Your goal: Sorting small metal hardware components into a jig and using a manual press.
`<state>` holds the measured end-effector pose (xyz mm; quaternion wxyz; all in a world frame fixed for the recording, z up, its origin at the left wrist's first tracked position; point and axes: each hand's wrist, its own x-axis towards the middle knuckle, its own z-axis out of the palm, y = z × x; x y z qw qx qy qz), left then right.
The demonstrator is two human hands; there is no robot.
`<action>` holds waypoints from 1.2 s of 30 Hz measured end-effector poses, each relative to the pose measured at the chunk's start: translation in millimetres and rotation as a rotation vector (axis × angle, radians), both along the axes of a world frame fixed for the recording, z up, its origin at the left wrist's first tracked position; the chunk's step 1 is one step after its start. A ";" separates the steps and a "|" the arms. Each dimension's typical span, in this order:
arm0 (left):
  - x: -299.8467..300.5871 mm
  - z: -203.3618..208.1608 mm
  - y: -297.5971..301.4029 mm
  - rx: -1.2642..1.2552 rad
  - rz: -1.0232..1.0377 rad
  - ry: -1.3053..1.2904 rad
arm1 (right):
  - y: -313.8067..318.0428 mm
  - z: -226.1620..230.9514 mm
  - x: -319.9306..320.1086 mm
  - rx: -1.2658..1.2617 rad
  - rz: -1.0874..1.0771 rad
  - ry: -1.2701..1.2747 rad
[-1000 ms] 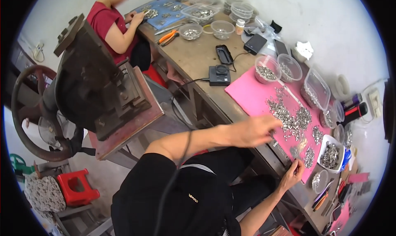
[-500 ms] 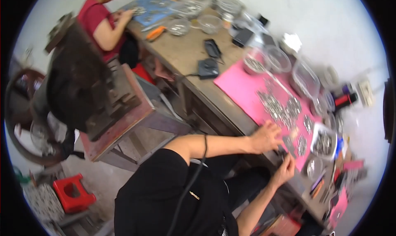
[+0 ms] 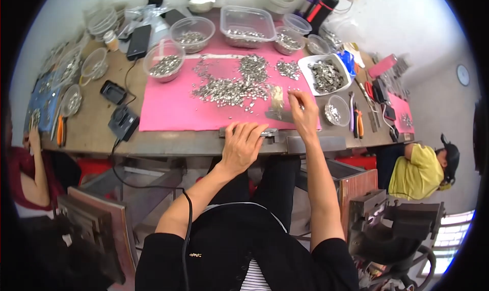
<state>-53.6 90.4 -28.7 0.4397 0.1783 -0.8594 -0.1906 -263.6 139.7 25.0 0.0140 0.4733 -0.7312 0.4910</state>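
My left hand (image 3: 242, 147) lies over a metal fixture (image 3: 270, 133) at the table's front edge, its fingers stretched out and a little apart. To the right, my right hand (image 3: 304, 117) is above the pink sheet (image 3: 168, 110), thumb and fingers pinched together; whatever is between them is too small to name. Beside its fingertips lie a cream-coloured strip (image 3: 277, 98) and a flat grey plate (image 3: 280, 116). Beyond both hands, a heap of small silvery metal pieces (image 3: 229, 91) spreads over the sheet, with a smaller pile (image 3: 288, 70) on its right.
Plastic tubs (image 3: 247, 23) of metal pieces line the back. A white tray (image 3: 305, 67) and small bowl (image 3: 336, 111) stand right, near orange-handled pliers (image 3: 359, 124). Chargers (image 3: 124, 122) trail a cable at left. Co-workers sit left (image 3: 33, 179) and right (image 3: 420, 170).
My view has swung round to face the bench squarely. My right hand has gone from the table's edge near my left hand to above the sheet; my left hand remains by the edge.
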 end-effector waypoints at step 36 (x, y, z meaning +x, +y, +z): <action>-2.9 0.8 1.5 0.020 0.036 -0.018 | 78.1 -37.5 2.7 0.037 -0.168 -0.006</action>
